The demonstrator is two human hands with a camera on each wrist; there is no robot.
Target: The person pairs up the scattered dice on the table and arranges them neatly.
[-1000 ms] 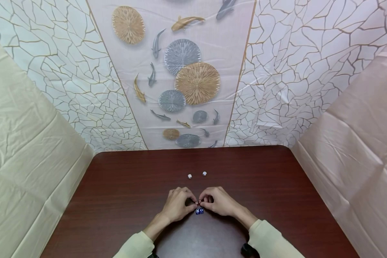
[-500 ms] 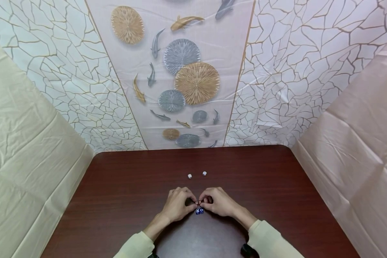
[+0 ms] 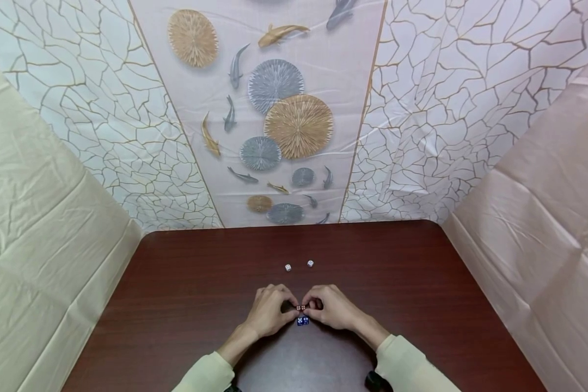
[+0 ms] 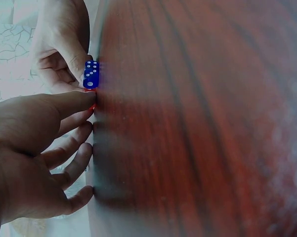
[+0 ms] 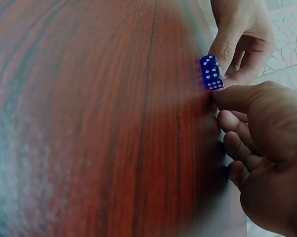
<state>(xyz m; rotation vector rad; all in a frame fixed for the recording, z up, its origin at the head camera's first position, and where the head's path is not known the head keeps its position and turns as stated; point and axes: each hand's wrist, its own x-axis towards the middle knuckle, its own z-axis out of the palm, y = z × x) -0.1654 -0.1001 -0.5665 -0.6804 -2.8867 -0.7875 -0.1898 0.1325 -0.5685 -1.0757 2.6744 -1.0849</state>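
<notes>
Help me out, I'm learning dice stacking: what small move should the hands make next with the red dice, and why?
Probably ease both hands apart slowly. The left hand and right hand pinch the red dice from either side, just behind the blue dice. Whether red and blue touch is unclear, so a gentle release seems safest. The two white dice lie farther back on the table, untouched.

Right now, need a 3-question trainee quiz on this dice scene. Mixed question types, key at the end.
1. True or false: the blue dice lie nearer the person than the red dice.
2. How many white dice lie apart on the table, beyond the hands?
3. Which hands touch the red dice? A) only the left hand B) only the right hand C) both

Key: 1 true; 2 two; 3 C, both pinch at the red dice from either side.
</notes>
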